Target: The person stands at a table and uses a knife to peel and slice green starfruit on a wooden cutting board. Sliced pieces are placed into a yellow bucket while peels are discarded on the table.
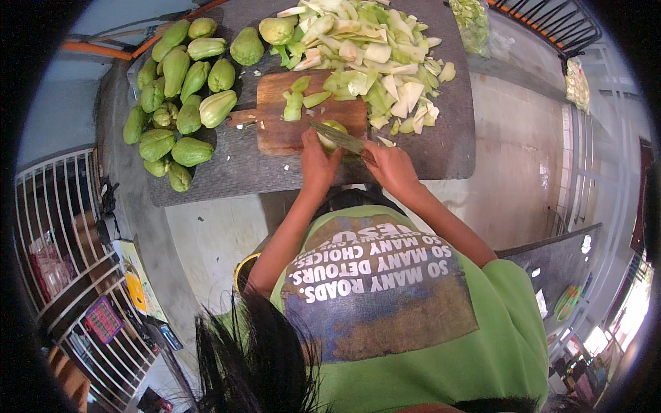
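My left hand (319, 161) steadies a pale green chayote piece (327, 143) at the near edge of a wooden cutting board (279, 138). In my right hand (391, 164) is a knife (341, 138), its blade lying across the chayote piece and hiding part of it. A few green cut slices (293, 105) rest on the board beyond my hands. Past the board's far right side spreads a large heap of sliced chayote (382, 57), some of it overlapping the board.
Several whole chayotes (175, 72) cover the left part of the dark textured tabletop (242, 173). A plastic bag of green pieces (471, 26) sits beyond the table's far right corner. White metal bars (57, 180) stand at the left, and a dark ledge (563, 258) at the right.
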`<control>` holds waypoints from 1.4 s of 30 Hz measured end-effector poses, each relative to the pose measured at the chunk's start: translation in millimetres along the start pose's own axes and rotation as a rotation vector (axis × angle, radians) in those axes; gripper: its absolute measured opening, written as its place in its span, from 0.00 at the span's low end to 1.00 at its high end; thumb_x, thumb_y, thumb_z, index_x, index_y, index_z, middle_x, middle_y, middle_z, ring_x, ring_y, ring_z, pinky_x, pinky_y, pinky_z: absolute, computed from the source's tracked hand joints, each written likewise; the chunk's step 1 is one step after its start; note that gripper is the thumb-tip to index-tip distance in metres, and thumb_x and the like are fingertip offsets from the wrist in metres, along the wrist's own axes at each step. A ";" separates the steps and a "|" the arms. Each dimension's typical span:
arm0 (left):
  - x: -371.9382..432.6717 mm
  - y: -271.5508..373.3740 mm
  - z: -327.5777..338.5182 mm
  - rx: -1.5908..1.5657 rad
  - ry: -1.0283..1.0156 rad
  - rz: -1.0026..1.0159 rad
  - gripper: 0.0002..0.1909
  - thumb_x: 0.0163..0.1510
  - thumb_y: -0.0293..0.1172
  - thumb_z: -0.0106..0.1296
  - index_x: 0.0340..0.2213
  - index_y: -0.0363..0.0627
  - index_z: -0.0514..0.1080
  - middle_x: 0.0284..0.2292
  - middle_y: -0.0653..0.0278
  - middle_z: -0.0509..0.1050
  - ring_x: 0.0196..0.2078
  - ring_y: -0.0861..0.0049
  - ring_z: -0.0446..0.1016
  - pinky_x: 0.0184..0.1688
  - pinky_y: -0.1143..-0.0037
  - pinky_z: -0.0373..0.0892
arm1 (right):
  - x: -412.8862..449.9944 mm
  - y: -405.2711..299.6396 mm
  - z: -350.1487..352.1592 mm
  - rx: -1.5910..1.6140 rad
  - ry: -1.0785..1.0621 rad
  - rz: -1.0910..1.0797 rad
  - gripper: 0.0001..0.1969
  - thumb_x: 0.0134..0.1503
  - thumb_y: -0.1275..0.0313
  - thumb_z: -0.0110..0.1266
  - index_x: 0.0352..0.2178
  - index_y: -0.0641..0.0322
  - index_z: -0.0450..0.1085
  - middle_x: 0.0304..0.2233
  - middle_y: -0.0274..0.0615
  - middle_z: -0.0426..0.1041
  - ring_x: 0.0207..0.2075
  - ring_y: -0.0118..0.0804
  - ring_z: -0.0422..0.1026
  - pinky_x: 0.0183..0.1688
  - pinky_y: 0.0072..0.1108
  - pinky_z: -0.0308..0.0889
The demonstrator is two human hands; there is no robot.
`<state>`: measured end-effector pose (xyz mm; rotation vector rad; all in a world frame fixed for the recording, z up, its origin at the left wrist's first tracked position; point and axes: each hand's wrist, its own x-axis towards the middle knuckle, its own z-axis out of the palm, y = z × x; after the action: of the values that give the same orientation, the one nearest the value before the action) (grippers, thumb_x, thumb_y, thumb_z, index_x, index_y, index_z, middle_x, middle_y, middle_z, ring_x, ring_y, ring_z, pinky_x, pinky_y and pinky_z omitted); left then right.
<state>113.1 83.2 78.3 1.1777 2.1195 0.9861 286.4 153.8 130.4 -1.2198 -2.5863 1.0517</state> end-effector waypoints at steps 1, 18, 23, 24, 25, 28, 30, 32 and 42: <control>-0.2 0.3 0.0 0.033 -0.013 0.016 0.34 0.41 0.24 0.61 0.49 0.32 0.59 0.44 0.44 0.64 0.48 0.46 0.66 0.50 0.62 0.64 | -1.4 -0.6 -1.4 0.013 0.005 -0.008 0.11 0.52 0.72 0.54 0.37 0.60 0.66 0.26 0.50 0.75 0.30 0.56 0.73 0.32 0.40 0.68; 20.1 6.4 4.4 0.073 -0.064 -0.012 0.38 0.44 0.28 0.60 0.54 0.32 0.53 0.47 0.41 0.61 0.48 0.42 0.66 0.48 0.58 0.65 | 15.6 10.5 -7.1 0.186 0.026 0.029 0.12 0.51 0.72 0.55 0.36 0.66 0.68 0.25 0.54 0.73 0.29 0.55 0.74 0.32 0.37 0.68; 8.6 -8.7 8.2 -0.099 0.043 0.061 0.36 0.44 0.29 0.62 0.52 0.33 0.56 0.47 0.44 0.62 0.51 0.49 0.63 0.53 0.63 0.61 | 17.1 32.6 1.4 0.363 0.052 0.228 0.13 0.50 0.70 0.57 0.34 0.69 0.68 0.27 0.54 0.73 0.32 0.54 0.74 0.34 0.33 0.67; 7.4 -11.6 7.3 -0.139 0.021 -0.006 0.36 0.44 0.30 0.62 0.51 0.32 0.56 0.46 0.43 0.61 0.52 0.48 0.61 0.54 0.63 0.60 | 21.2 36.7 6.9 0.293 0.027 0.195 0.13 0.50 0.70 0.57 0.35 0.69 0.68 0.27 0.54 0.73 0.32 0.54 0.74 0.35 0.33 0.67; 6.1 -14.1 5.4 -0.133 0.022 -0.004 0.38 0.43 0.30 0.63 0.51 0.32 0.56 0.46 0.43 0.61 0.52 0.49 0.61 0.54 0.64 0.60 | 24.8 39.7 13.0 0.223 0.006 0.165 0.14 0.50 0.69 0.57 0.35 0.68 0.68 0.27 0.54 0.73 0.33 0.55 0.73 0.35 0.33 0.67; -0.9 -17.5 -3.6 -0.094 -0.026 -0.123 0.40 0.41 0.33 0.65 0.51 0.30 0.55 0.47 0.42 0.61 0.51 0.51 0.62 0.55 0.64 0.60 | 32.4 38.0 35.0 0.167 -0.084 0.120 0.11 0.50 0.71 0.56 0.33 0.67 0.68 0.26 0.54 0.73 0.33 0.56 0.73 0.34 0.37 0.67; -5.9 -17.2 -8.3 -0.065 -0.044 -0.177 0.41 0.39 0.34 0.66 0.50 0.30 0.56 0.47 0.41 0.61 0.52 0.51 0.63 0.55 0.65 0.59 | 38.0 32.9 44.3 0.167 -0.027 0.031 0.10 0.50 0.71 0.55 0.32 0.66 0.68 0.26 0.54 0.73 0.33 0.57 0.73 0.34 0.39 0.67; -7.8 -16.5 -10.2 -0.077 0.019 -0.111 0.41 0.38 0.34 0.66 0.50 0.31 0.56 0.47 0.41 0.63 0.51 0.52 0.64 0.55 0.65 0.60 | 40.9 28.3 46.7 0.126 -0.029 0.025 0.09 0.50 0.72 0.55 0.32 0.65 0.67 0.26 0.53 0.73 0.33 0.57 0.72 0.34 0.41 0.66; 7.0 -15.9 -9.6 -0.278 -0.116 -0.271 0.40 0.36 0.34 0.66 0.49 0.36 0.58 0.44 0.45 0.69 0.47 0.56 0.70 0.51 0.67 0.65 | 30.5 22.1 30.3 0.033 0.005 -0.005 0.12 0.49 0.73 0.55 0.38 0.60 0.68 0.27 0.52 0.74 0.33 0.57 0.74 0.34 0.43 0.68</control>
<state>94.9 80.2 70.8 0.7697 1.9142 1.0199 269.3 168.8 87.7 -1.2062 -2.5561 1.0847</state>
